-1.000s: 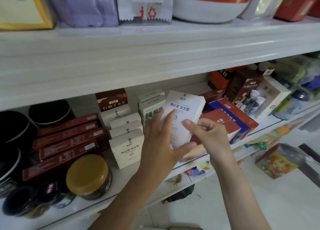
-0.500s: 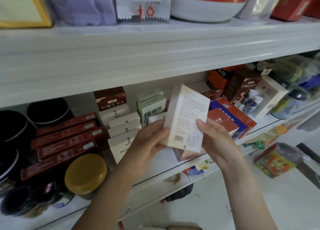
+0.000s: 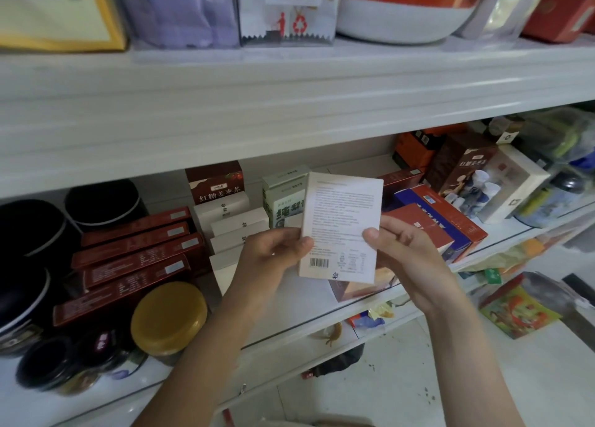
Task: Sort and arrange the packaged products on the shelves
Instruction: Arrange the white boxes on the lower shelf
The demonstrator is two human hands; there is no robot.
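Both hands hold one white box [image 3: 343, 227] up in front of the middle shelf [image 3: 289, 317]. Its back side, full of tiny print and a barcode, faces us. The left hand [image 3: 273, 256] pinches the box's lower left edge, thumb on the near side and fingers behind. The right hand [image 3: 409, 259] pinches the right edge the same way. The box looks like thin cardboard, so it is likely light and stiff. Its smooth skin could slip a bit, and it may dent if squeezed hard (what is inside cannot be seen). The two long side edges, where the thumbs sit now, seem the best place to hold it. Just behind the left hand stands a row of look-alike white boxes [image 3: 240, 230], which is probably where this one belongs. Behind the held box stand green and white cartons [image 3: 283, 201]. Left of the left hand lie flat red boxes [image 3: 135, 259], with a yellow-lidded jar [image 3: 169, 314] in front of them. Right of the right hand lie red and blue boxes [image 3: 444, 224]. The shelf is white, smooth and crowded, so a box should slide easily but has little room. Below the hands is a pale floor [image 3: 418, 378].
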